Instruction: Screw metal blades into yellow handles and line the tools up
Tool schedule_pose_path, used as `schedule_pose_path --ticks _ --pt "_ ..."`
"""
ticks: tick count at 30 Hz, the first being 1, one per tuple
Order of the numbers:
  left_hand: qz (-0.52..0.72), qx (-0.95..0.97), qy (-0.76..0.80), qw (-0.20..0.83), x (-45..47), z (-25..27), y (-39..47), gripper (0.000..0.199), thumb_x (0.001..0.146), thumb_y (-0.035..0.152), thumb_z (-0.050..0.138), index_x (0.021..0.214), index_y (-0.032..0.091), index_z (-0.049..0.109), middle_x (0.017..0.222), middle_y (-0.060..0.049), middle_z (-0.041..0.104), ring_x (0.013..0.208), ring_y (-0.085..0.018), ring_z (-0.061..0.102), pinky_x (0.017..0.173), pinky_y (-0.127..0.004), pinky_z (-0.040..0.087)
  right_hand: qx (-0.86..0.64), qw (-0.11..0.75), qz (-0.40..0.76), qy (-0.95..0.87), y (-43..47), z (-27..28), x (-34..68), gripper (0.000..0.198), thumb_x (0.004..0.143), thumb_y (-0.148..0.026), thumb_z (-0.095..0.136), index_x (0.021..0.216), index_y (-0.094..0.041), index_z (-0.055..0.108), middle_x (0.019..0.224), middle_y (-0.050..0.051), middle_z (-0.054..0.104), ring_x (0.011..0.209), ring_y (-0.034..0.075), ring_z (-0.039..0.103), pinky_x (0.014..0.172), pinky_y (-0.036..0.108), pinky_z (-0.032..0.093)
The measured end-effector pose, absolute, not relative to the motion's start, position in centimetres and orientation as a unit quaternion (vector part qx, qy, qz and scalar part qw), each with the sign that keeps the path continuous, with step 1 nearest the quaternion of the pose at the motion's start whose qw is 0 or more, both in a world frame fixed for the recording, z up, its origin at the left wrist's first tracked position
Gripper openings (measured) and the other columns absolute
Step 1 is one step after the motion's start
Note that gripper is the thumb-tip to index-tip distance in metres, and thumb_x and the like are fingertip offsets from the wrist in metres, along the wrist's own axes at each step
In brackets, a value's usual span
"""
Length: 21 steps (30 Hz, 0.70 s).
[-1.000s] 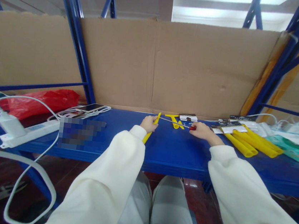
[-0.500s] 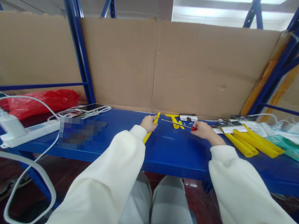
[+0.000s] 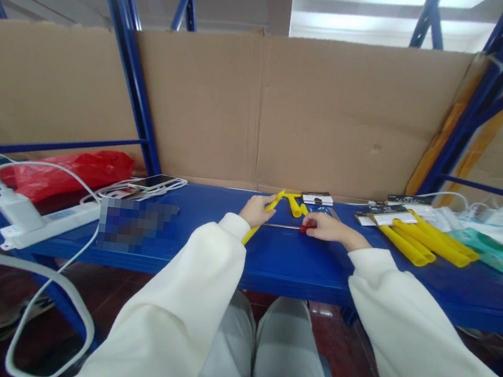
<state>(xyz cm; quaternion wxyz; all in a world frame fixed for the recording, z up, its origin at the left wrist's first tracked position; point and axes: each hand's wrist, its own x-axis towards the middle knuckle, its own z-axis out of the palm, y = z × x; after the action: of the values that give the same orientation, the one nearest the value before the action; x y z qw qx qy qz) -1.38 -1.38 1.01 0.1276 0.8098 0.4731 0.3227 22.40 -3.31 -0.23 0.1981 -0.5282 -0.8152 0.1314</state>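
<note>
My left hand [image 3: 255, 211] is closed around a long yellow plastic piece [image 3: 250, 235], which sticks out above and below the fingers. In my right hand [image 3: 325, 228] is a screwdriver [image 3: 305, 225], gripped by its red handle. Its thin metal shaft points left towards the yellow piece; whether the tip touches it cannot be made out. Just behind the hands lies a yellow T-shaped piece [image 3: 295, 207], with a small yellow part [image 3: 304, 209] beside it. A black-and-white card packet [image 3: 317, 198] rests against the cardboard, and small bits lie in front of it.
Yellow tubes [image 3: 410, 248] with header cards lie on the blue shelf [image 3: 209, 238] at right, beside a green packet [image 3: 492, 249]. At left are a power strip [image 3: 54, 223], a phone [image 3: 159, 182] with cables and a red bag [image 3: 72, 171]. Cardboard [image 3: 332, 119] stands behind.
My right hand has brought the screwdriver left and nearer to me, lowering its shaft towards the yellow piece. The yellow piece in my left hand has tilted and shifted slightly right.
</note>
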Motion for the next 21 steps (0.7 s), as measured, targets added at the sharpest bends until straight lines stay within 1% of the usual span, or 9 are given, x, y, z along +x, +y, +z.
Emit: schedule_pose_path --ticks 2,5,8,10,14,17,21 --pt "0.325 0.819 0.457 0.119 -1.1 1.0 -1.5 0.055 0.084 0.01 0.065 0.138 0.015 0.062 0.126 -0.008 0.072 0.116 -0.025 0.069 0.104 -0.034 0.051 -0.51 0.233 0.15 -0.814 -2.9 -0.6 22.0 0.015 0.073 -0.011 0.063 0.085 -0.018 0.069 0.084 0.004 0.073 0.079 0.019 0.068 0.078 0.031 0.053" --pt "0.333 0.835 0.429 0.095 -0.7 0.9 -1.6 0.053 0.082 0.009 0.065 0.135 0.018 0.065 0.133 -0.007 0.068 0.127 -0.024 0.062 0.111 -0.034 0.045 -0.493 0.323 0.172 -0.789 -2.1 -1.2 21.5 0.011 0.078 -0.021 0.066 0.089 -0.018 0.069 0.087 0.005 0.073 0.083 0.019 0.068 0.084 0.035 0.054" --pt "0.323 0.851 0.408 0.071 -0.3 0.7 -1.6 0.052 0.083 0.01 0.065 0.134 0.02 0.066 0.136 -0.006 0.066 0.131 -0.022 0.059 0.114 -0.033 0.042 -0.465 0.412 0.192 -0.76 -1.3 -1.6 21.2 0.015 0.079 -0.032 0.069 0.087 -0.019 0.068 0.09 0.005 0.073 0.086 0.019 0.067 0.087 0.038 0.054" --pt "0.309 0.861 0.4 0.059 0.0 0.7 -1.7 0.052 0.084 0.01 0.064 0.135 0.02 0.065 0.137 -0.006 0.065 0.131 -0.021 0.059 0.115 -0.032 0.04 -0.447 0.45 0.23 -0.739 -1.2 -1.6 21.0 0.021 0.079 -0.037 0.071 0.087 -0.019 0.067 0.09 0.006 0.074 0.085 0.019 0.067 0.087 0.038 0.054" --pt "0.292 0.875 0.384 0.042 0.5 0.7 -2.2 0.052 0.084 0.009 0.064 0.134 0.023 0.066 0.136 -0.004 0.067 0.129 -0.021 0.061 0.114 -0.031 0.042 -0.432 0.457 0.317 -0.71 -1.7 -1.1 20.7 0.028 0.079 -0.046 0.07 0.085 -0.02 0.064 0.086 0.005 0.073 0.078 0.017 0.067 0.079 0.034 0.054" --pt "0.279 0.88 0.382 0.034 0.8 0.7 -2.3 0.051 0.084 0.009 0.063 0.133 0.025 0.066 0.135 -0.004 0.068 0.128 -0.021 0.062 0.112 -0.031 0.043 -0.438 0.452 0.33 -0.704 -2.2 -0.9 20.6 0.03 0.079 -0.049 0.07 0.078 -0.02 0.062 0.082 0.004 0.072 0.075 0.016 0.066 0.075 0.031 0.053" --pt "0.258 0.888 0.381 0.015 0.9 0.7 -2.3 0.051 0.086 0.01 0.06 0.135 0.023 0.065 0.135 -0.006 0.067 0.127 -0.021 0.062 0.112 -0.032 0.044 -0.443 0.452 0.342 -0.695 -2.5 -0.8 20.4 0.032 0.077 -0.049 0.071 0.075 -0.02 0.06 0.08 0.004 0.072 0.074 0.015 0.066 0.072 0.029 0.051"
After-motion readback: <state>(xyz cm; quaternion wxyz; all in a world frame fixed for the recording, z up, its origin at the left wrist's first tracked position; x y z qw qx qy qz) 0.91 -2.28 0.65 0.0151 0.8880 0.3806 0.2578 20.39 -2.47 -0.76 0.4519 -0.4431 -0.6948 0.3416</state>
